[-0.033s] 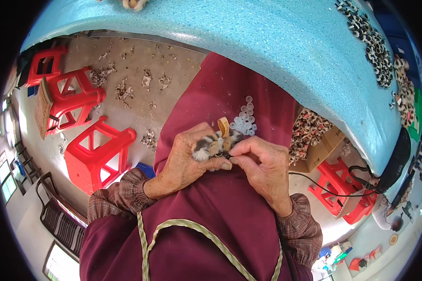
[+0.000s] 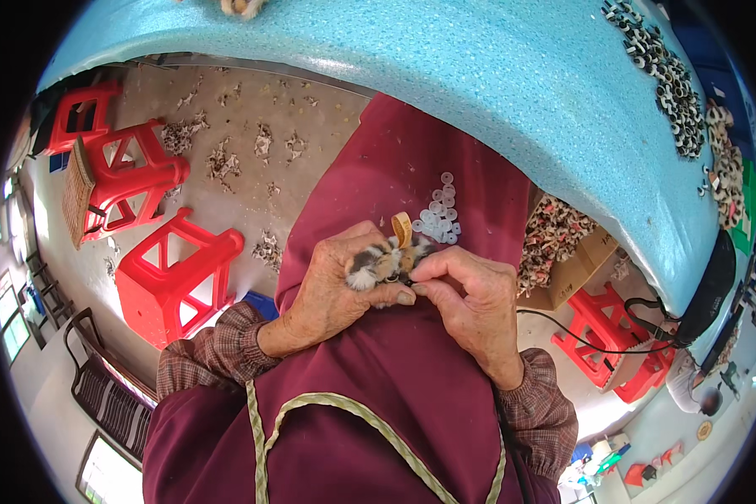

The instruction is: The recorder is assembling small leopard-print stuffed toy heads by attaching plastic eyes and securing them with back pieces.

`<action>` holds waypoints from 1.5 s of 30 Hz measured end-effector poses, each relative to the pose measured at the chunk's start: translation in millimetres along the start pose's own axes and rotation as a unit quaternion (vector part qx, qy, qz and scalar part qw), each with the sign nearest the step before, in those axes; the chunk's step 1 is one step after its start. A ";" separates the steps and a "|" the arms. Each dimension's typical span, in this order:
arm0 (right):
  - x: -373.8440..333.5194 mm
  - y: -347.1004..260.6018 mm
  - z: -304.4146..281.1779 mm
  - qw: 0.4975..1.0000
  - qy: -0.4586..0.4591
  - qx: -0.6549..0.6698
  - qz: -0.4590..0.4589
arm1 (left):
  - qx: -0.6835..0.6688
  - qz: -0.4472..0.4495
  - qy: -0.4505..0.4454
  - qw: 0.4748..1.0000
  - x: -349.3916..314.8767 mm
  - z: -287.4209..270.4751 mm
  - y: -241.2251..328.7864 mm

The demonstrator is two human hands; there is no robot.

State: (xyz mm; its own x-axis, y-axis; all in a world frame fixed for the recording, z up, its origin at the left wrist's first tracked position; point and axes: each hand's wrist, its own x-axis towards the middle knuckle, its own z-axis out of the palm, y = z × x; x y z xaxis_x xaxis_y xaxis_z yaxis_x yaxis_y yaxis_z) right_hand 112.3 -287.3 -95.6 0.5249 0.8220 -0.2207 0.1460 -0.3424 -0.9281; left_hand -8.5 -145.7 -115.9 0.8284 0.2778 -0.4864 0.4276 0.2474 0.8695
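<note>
My left hand (image 2: pixel 329 277) is closed around a small plush piece (image 2: pixel 386 265) with mottled brown, black and white fur. A tan strip (image 2: pixel 401 228) stands up in a loop from its far side. Against the right edge of the plush, the thumb and forefinger of my right hand (image 2: pixel 470 291) are pinched together. What lies between those fingertips is too small to make out. Just beyond my hands, several translucent white plastic washers (image 2: pixel 436 220) lie on the dark red apron (image 2: pixel 336 206) over my lap.
A blue tabletop (image 2: pixel 479 92) curves ahead, with black-and-white ring-shaped pieces (image 2: pixel 668 84) heaped at right. Below it stands a cardboard box (image 2: pixel 581 260) full of furry pieces. Red stools (image 2: pixel 172 277) flank me, and scraps (image 2: pixel 223 164) litter the floor. Another person (image 2: pixel 689 385) is far right.
</note>
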 end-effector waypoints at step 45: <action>5.8 65.6 -22.2 0.974 0.042 -0.220 -0.009 | 0.065 0.312 -0.081 0.945 -31.4 -14.3 -3.5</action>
State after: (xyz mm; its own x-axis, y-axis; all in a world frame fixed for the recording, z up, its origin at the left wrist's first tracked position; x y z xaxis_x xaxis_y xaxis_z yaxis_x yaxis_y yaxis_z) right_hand 143.5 -315.1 -151.2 0.5836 0.7957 -0.1622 0.4921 -0.5054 -0.7088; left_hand -41.2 -142.0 -104.9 0.9740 0.1831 0.1337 -0.1293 -0.0358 0.9910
